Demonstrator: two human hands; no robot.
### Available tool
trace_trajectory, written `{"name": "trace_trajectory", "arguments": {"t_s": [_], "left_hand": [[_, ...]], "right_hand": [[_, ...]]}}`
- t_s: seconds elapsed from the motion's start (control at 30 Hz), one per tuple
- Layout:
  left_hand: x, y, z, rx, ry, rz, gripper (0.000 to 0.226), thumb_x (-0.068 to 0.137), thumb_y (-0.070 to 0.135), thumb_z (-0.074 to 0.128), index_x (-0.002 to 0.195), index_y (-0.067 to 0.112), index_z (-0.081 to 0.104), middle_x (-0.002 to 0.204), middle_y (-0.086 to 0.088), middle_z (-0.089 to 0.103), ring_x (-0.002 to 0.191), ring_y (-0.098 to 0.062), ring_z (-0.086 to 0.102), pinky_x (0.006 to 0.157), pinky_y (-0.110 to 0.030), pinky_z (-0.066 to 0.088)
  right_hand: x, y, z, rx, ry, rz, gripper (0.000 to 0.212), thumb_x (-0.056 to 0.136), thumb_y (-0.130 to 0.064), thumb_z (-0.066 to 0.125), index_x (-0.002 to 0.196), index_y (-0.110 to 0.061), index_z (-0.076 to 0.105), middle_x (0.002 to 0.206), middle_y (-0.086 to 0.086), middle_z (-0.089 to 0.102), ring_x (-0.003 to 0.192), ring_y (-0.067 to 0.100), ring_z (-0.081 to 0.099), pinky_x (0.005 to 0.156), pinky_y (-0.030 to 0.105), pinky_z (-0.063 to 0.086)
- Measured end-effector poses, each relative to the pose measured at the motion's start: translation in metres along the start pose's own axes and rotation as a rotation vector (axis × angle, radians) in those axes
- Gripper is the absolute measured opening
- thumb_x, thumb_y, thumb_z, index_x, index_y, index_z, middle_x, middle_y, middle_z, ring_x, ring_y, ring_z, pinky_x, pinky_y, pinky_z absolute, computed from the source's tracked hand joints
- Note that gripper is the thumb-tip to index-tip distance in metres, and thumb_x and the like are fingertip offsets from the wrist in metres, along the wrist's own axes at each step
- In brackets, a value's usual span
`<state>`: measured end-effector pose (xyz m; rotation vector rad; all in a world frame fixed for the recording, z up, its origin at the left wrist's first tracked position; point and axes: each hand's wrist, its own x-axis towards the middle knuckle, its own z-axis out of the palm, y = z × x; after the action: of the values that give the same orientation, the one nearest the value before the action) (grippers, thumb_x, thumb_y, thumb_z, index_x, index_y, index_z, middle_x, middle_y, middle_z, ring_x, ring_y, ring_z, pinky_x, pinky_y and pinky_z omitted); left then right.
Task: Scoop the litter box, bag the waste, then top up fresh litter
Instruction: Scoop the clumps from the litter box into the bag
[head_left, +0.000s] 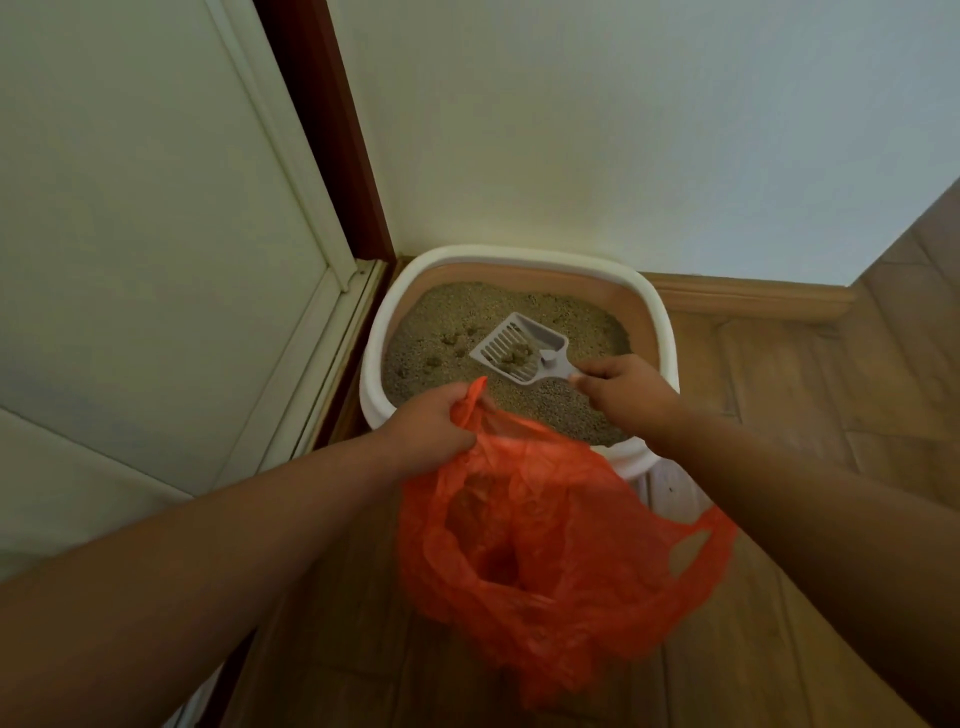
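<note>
A white litter box (655, 306) with a tan inner wall stands in the room's corner, filled with beige litter (457, 317) that shows a few dark clumps. My right hand (626, 396) grips the handle of a white slotted scoop (524, 345), held above the litter with dark clumps in its bowl. My left hand (431, 428) grips one handle of an orange plastic bag (550, 551), which hangs open in front of the box with some waste at its bottom.
A white door (156, 234) with a dark red frame (332, 130) stands at the left. White walls meet behind the box. A wooden baseboard (748, 296) runs along the right wall above the wood plank floor (810, 379).
</note>
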<state>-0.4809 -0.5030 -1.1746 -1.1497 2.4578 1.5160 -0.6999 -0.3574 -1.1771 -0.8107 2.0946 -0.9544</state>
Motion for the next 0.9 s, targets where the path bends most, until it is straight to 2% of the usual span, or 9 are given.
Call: {"name": "trace_trajectory", "arguments": {"t_s": [0.17, 0.3, 0.4, 0.53, 0.7, 0.8, 0.9], "left_hand": [[0.001, 0.004, -0.001, 0.021, 0.026, -0.021, 0.037, 0.085, -0.001, 0.068, 0.105, 0.03, 0.073, 0.093, -0.003, 0.074, 0.081, -0.021, 0.076, 0.079, -0.044, 0.065], [0.0, 0.006, -0.002, 0.021, 0.012, -0.045, 0.039, 0.089, 0.001, 0.066, 0.117, 0.026, 0.075, 0.099, 0.0, 0.075, 0.083, -0.017, 0.075, 0.077, -0.037, 0.064], [-0.002, 0.007, -0.003, -0.042, 0.014, -0.085, 0.039, 0.092, 0.002, 0.064, 0.122, 0.025, 0.074, 0.1, -0.001, 0.075, 0.08, -0.014, 0.075, 0.067, -0.026, 0.061], [-0.002, 0.008, -0.003, -0.162, -0.008, -0.16, 0.042, 0.091, 0.002, 0.067, 0.127, 0.023, 0.071, 0.104, -0.007, 0.077, 0.087, -0.021, 0.077, 0.079, -0.035, 0.065], [0.001, 0.006, -0.003, -0.191, -0.056, -0.19, 0.052, 0.086, -0.001, 0.072, 0.131, 0.025, 0.067, 0.106, -0.008, 0.076, 0.089, -0.025, 0.077, 0.08, -0.04, 0.065], [0.002, 0.004, -0.004, -0.238, -0.029, -0.207, 0.051, 0.085, -0.005, 0.069, 0.127, 0.023, 0.069, 0.106, -0.012, 0.076, 0.09, -0.03, 0.077, 0.08, -0.044, 0.065], [0.003, 0.002, -0.005, -0.317, -0.027, -0.213, 0.051, 0.086, -0.01, 0.065, 0.125, 0.023, 0.07, 0.108, -0.011, 0.077, 0.094, -0.03, 0.077, 0.083, -0.044, 0.064]], "right_hand": [[0.001, 0.0, -0.008, -0.027, 0.026, 0.018, 0.032, 0.101, -0.031, 0.061, 0.129, -0.018, 0.07, 0.068, -0.001, 0.058, 0.062, 0.014, 0.05, 0.059, 0.03, 0.04], [-0.004, -0.001, -0.018, -0.039, -0.014, 0.015, 0.03, 0.102, -0.028, 0.061, 0.129, -0.02, 0.069, 0.071, -0.003, 0.059, 0.056, 0.008, 0.048, 0.052, 0.021, 0.038], [-0.004, -0.001, -0.023, -0.042, 0.029, -0.007, 0.027, 0.101, -0.029, 0.061, 0.124, -0.021, 0.072, 0.075, 0.0, 0.062, 0.064, 0.011, 0.053, 0.06, 0.026, 0.043], [-0.001, -0.002, -0.023, -0.028, 0.041, -0.017, 0.026, 0.1, -0.03, 0.062, 0.122, -0.022, 0.073, 0.077, 0.002, 0.063, 0.067, 0.012, 0.054, 0.061, 0.028, 0.043], [-0.001, -0.003, -0.029, 0.123, -0.024, -0.024, 0.016, 0.098, -0.025, 0.067, 0.108, -0.022, 0.078, 0.059, -0.004, 0.052, 0.048, 0.006, 0.042, 0.043, 0.02, 0.034], [-0.002, -0.005, -0.042, 0.173, -0.123, -0.071, 0.016, 0.096, -0.021, 0.068, 0.107, -0.021, 0.079, 0.06, 0.002, 0.048, 0.053, 0.012, 0.038, 0.047, 0.023, 0.031], [-0.007, -0.007, -0.056, 0.089, -0.204, -0.162, 0.018, 0.095, -0.02, 0.069, 0.108, -0.026, 0.08, 0.07, 0.01, 0.053, 0.057, 0.014, 0.044, 0.05, 0.024, 0.037]]}}
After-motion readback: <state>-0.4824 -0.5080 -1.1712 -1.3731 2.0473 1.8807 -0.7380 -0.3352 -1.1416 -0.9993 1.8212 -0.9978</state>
